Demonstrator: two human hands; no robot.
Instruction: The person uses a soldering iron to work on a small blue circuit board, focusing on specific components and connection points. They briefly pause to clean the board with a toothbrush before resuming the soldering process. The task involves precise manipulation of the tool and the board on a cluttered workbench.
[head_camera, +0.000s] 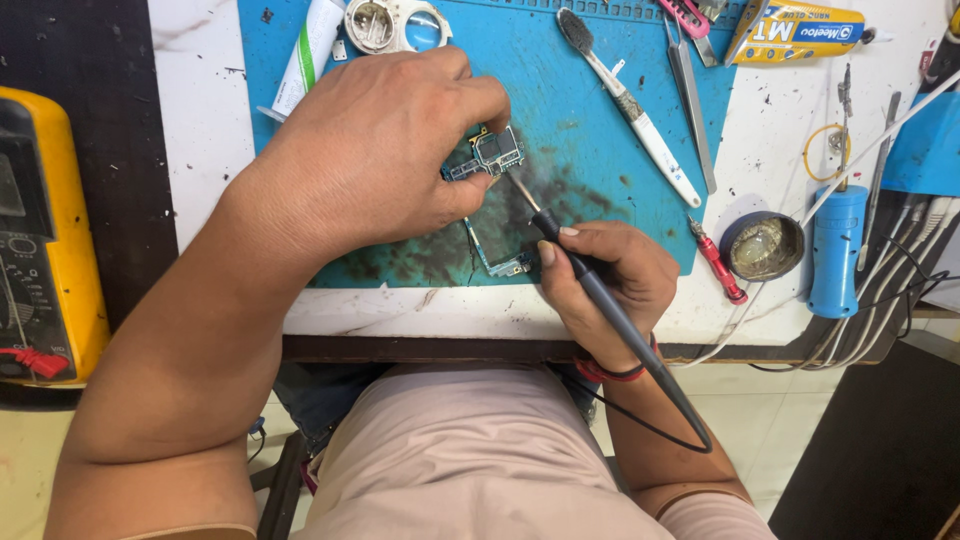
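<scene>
A small phone circuit board (493, 155) lies on a blue work mat (590, 130) stained dark in the middle. My left hand (375, 150) presses down on the board, thumb and forefinger pinching its upper part. My right hand (600, 280) grips a thin black soldering iron (590, 285) like a pen. Its metal tip touches the board just below the chip area. The iron's black cable trails down past my wrist. Part of the board is hidden under my left fingers.
A yellow multimeter (45, 230) sits at the left. On the mat lie a white brush (630, 105), tweezers (690, 95), a white tube (305, 50) and a round magnifier (390, 25). To the right are a flux tin (762, 246), a red screwdriver (718, 262), a blue tool (836, 250) and a yellow glue tube (795, 28).
</scene>
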